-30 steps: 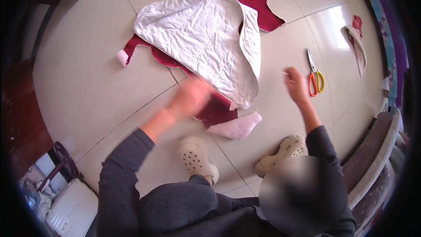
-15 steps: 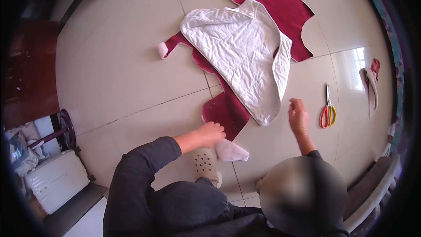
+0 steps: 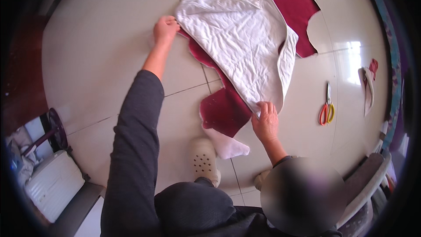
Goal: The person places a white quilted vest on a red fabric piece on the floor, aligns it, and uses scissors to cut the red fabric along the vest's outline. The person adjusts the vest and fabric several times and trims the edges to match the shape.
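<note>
A white quilted cloth [image 3: 237, 35] with a bound edge lies crumpled over dark red fabric on the tiled floor. The red fabric [image 3: 226, 110] shows along the cloth's left side, its pale underside [image 3: 230, 149] turned up near my foot. Far out at the cloth's left corner, my left hand [image 3: 165, 30] has its fingers closed on the edge. My right hand [image 3: 265, 123] pinches the cloth's near corner, its thumb hidden under the palm side. Beyond the cloth, a wide cut piece of red fabric [image 3: 285, 0] sticks out.
Scissors [image 3: 326, 110] with one red and one yellow handle lie right of the cloth. Fabric scraps [image 3: 368, 85] are farther right. My beige clog [image 3: 204, 162] stands close to the red fabric. At the left are a white ribbed case [image 3: 55, 186] and a dark red cabinet [image 3: 24, 70].
My left hand has moved from the near red fabric out to the cloth's left corner. My right hand has come left and down onto its near corner. The cloth's near end has shifted slightly.
</note>
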Available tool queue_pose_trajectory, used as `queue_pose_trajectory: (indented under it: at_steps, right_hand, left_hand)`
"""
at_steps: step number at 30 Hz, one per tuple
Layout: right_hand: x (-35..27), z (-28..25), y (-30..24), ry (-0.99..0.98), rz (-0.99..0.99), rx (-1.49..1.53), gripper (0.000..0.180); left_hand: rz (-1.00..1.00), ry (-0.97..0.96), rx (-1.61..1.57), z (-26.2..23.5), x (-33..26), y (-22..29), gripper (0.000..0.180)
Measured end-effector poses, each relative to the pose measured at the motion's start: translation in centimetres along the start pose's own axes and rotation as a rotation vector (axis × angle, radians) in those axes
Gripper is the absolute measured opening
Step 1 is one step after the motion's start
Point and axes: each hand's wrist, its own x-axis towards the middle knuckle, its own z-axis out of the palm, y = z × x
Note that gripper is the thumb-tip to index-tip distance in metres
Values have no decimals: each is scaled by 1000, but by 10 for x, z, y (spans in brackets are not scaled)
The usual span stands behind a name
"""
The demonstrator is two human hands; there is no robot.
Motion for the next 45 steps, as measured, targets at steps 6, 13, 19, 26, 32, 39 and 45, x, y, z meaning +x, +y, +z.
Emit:
queue_pose_trajectory:
  at_steps: [6,13,19,26,32,39,45]
  right_hand:
    - [-3,11,7,39,-16,-63,40]
    - [1,16,21,72,-73,-104,37]
    - [1,18,16,103,-137,-144,34]
    - [4,17,21,57,-103,-176,32]
    - [8,15,17,83,-123,-147,24]
    - [2,-7,10,62,-180,-95,17]
    - [5,6,14,-64,-238,-91,25]
  left_hand:
    - [-180,-8,31,12,7,21,20]
    - [-272,-12,29,23,10,19,21]
    - [-240,-66,4,11,5,15,19]
    - [-227,-122,-10,8,3,17,17]
    - [-164,-124,5,11,0,14,19]
    - [-318,-106,-191,6,4,15,12]
    - [-256,-111,-114,6,11,11,11]
